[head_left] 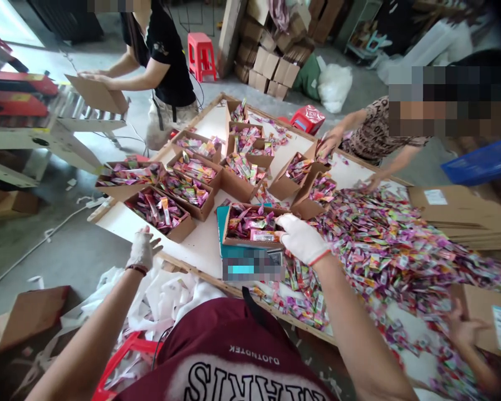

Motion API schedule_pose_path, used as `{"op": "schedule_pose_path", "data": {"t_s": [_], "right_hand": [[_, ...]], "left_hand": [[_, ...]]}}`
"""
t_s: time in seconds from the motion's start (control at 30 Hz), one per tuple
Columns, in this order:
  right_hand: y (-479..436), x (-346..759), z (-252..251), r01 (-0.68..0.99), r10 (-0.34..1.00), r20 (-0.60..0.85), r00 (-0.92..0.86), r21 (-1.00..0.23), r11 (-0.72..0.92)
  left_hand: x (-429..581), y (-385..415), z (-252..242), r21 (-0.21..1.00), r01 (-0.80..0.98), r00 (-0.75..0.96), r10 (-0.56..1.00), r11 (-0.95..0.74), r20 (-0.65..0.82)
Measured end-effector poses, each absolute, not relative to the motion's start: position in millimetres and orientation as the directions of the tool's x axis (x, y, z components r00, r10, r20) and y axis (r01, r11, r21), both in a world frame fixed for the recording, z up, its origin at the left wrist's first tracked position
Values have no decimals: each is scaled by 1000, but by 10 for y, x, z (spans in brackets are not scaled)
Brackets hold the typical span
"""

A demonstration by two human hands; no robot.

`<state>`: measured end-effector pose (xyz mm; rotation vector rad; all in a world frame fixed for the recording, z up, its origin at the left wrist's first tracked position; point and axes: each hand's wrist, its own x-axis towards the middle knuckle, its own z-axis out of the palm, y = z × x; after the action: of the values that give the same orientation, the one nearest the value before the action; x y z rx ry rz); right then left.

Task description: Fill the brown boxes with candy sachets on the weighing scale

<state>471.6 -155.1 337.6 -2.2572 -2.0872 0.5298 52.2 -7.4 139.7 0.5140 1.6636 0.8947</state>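
Note:
An open cardboard box point(250, 243) filled with small colourful packets point(250, 223) sits on a teal scale point(225, 259) in front of me. My right hand point(303, 239), in a white glove, reaches over the box's right end with curled fingers. Its fingertips meet the packets there; what they pinch, if anything, is hidden. My left hand point(142, 250), in a white fingerless glove, hovers at the table's near left edge. Its fingers are spread and hold nothing. Closest to it is another filled box point(181, 229).
Several filled boxes point(242, 186) crowd the table point(200, 245). A large heap of packets point(371, 239) covers the right side. A co-worker point(371, 133) reaches in across the table; another person point(158, 67) handles a carton by the roller conveyor point(87, 108). Someone's hand point(463, 326) is at lower right.

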Motion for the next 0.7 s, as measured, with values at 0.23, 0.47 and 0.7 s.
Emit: {"op": "schedule_pose_path", "data": {"t_s": [0.23, 0.47, 0.7], "right_hand": [[-1447, 4652, 3395, 955, 951, -307, -45, -293, -50], [-2211, 5103, 3723, 834, 965, -117, 234, -487, -261], [-2737, 5482, 3742, 902, 923, -167, 347, -208, -377]], "left_hand": [[399, -689, 1169, 673, -178, -308, 609, 718, -731], [461, -637, 1110, 675, -174, -298, 615, 717, -730], [708, -280, 1327, 805, -59, -369, 737, 590, -566]]}}
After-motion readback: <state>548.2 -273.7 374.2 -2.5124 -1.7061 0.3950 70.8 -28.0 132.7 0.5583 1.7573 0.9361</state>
